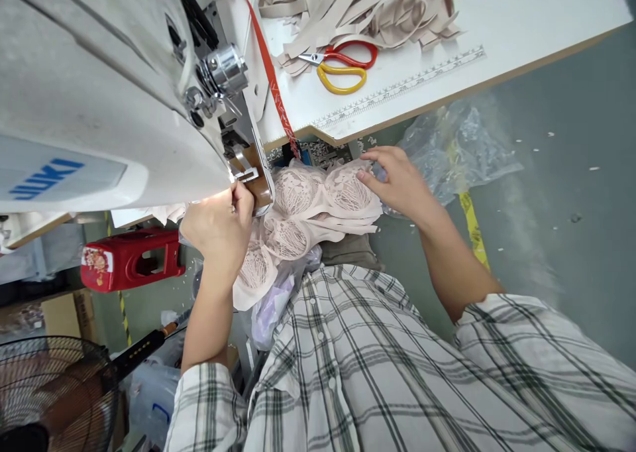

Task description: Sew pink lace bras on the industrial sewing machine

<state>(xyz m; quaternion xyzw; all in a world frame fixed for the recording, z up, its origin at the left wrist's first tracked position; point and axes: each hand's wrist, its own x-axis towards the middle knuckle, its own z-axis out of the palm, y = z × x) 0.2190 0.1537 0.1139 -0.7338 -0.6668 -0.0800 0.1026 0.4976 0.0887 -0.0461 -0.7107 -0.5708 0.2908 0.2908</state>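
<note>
Pale pink lace bras [299,190] lie bunched over my lap, just below the sewing machine [149,94]. My left hand [217,223] is closed under the machine's head, thumb and fingers pressed together close to the lit needle area. What it pinches is hidden. At the right end of the bras, my right hand [400,181] has thumb and forefinger apart, near the edge of a lace cup. I cannot tell whether its fingertips touch the fabric.
Scissors [342,67] with red and yellow handles lie on the white table [527,21], beside beige fabric strips [392,8] and a printed ruler [397,89]. A red stool [134,258] and a fan [54,392] stand at left. Plastic sheeting [457,150] lies on the floor.
</note>
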